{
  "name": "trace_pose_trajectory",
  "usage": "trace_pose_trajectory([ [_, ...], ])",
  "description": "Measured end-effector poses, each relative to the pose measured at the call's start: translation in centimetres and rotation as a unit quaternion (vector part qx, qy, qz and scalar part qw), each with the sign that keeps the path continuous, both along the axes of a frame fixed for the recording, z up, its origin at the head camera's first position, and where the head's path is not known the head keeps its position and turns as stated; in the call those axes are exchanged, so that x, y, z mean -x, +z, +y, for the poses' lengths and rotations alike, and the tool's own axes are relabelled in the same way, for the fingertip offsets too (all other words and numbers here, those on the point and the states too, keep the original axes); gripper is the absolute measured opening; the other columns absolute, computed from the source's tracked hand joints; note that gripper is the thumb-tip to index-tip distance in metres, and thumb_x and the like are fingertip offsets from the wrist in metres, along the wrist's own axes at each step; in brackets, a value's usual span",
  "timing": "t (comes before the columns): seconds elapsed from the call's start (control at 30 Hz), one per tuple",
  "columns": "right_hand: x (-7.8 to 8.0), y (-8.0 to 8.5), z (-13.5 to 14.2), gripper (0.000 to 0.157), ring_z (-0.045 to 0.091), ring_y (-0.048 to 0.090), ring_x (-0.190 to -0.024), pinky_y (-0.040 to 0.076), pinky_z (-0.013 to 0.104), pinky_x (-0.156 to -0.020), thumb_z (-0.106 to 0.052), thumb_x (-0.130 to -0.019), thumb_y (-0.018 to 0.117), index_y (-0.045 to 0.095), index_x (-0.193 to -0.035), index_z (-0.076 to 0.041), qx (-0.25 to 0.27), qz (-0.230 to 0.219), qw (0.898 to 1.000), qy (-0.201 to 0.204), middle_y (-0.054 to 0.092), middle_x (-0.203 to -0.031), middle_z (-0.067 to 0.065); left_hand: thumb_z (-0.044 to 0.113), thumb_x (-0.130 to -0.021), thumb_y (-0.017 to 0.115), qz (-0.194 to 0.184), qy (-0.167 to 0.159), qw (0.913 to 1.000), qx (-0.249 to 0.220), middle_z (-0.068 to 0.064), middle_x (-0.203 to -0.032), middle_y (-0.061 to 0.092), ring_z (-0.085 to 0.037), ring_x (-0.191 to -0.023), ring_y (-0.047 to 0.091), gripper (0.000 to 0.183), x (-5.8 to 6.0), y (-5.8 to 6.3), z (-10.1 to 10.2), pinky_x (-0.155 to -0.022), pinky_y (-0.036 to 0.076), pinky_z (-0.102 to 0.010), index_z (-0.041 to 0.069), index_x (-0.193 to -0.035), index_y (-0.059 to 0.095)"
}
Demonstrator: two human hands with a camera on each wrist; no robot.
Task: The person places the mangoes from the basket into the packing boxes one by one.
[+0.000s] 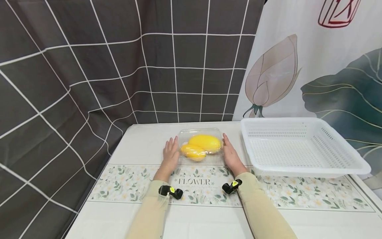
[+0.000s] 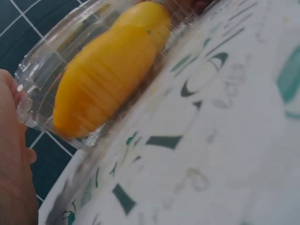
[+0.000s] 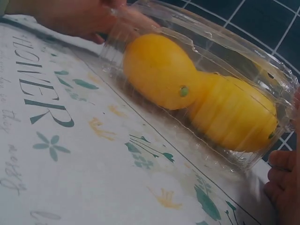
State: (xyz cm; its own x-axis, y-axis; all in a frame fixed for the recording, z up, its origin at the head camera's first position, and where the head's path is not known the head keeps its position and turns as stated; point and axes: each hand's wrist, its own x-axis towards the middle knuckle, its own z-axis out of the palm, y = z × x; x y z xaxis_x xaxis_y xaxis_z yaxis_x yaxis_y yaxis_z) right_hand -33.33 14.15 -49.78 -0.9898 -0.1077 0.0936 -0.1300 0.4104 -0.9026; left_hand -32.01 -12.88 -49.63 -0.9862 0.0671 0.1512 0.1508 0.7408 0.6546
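Note:
A clear plastic box lies on the table with yellow, mango-shaped fruits inside it. Its see-through lid covers the fruits, and glare streaks the plastic. My left hand is at the box's left side, fingers extended and pointing away from me. On the opposite side, my right hand lies along the wall with its fingers likewise straight. In the right wrist view, the fruits show small green stem spots, and the left hand reaches the box's far end.
To the right stands a large white perforated plastic basket. A floral band with the word FLOWER crosses the white table cover. Dark gridded cloth hangs behind and at the left; a white flower-printed curtain hangs at the right.

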Motion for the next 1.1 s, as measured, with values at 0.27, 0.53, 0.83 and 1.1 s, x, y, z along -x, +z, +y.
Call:
trace_pose_trajectory([
  [0.27, 0.0, -0.1, 0.0, 0.056, 0.03, 0.014, -0.137, 0.011, 0.043, -0.112, -0.023, -0.095, 0.025, 0.01, -0.148, -0.01, -0.06, 0.022, 0.996, -0.064, 0.02, -0.15, 0.014, 0.033, -0.093, 0.025, -0.012, 0.059, 0.9982, -0.001, -0.014, -0.153, -0.002, -0.031, -0.137, -0.01, 0.061, -0.5, -0.6, 0.3, -0.108, -0.008, -0.053, 0.014, -0.149, 0.006],
  [0.53, 0.0, -0.6, -0.4, 0.056, 0.037, 0.017, -0.135, 0.007, 0.047, -0.111, -0.032, -0.098, 0.015, 0.036, -0.139, 0.001, -0.13, 0.041, 0.986, -0.1, 0.035, -0.142, 0.017, 0.036, -0.096, 0.012, -0.017, 0.096, 0.9949, 0.026, -0.017, -0.152, 0.003, -0.036, -0.137, -0.009, 0.056, -0.4, -0.9, 1.4, -0.105, -0.01, -0.058, 0.014, -0.148, 0.017],
  [0.83, -0.3, -0.7, -0.8, 0.067, 0.042, 0.009, -0.135, -0.001, 0.054, -0.109, -0.042, -0.098, 0.007, 0.043, -0.135, 0.001, -0.167, 0.011, 0.98, -0.109, 0.032, -0.143, 0.02, 0.029, -0.094, 0.005, -0.016, 0.104, 0.9939, 0.033, -0.017, -0.152, 0.003, -0.035, -0.137, -0.008, 0.058, -0.5, -0.6, 2.5, -0.106, -0.009, -0.058, 0.013, -0.148, 0.017],
  [1.1, -0.4, -0.5, -1.0, 0.074, 0.038, 0.001, -0.137, -0.009, 0.052, -0.108, -0.048, -0.095, 0.001, 0.04, -0.138, -0.002, -0.187, -0.025, 0.975, -0.119, 0.024, -0.148, 0.015, 0.028, -0.093, 0.003, -0.014, 0.101, 0.9944, 0.029, -0.018, -0.152, 0.002, -0.035, -0.137, -0.009, 0.058, -0.5, -0.6, 2.6, -0.106, -0.009, -0.057, 0.013, -0.148, 0.015],
])
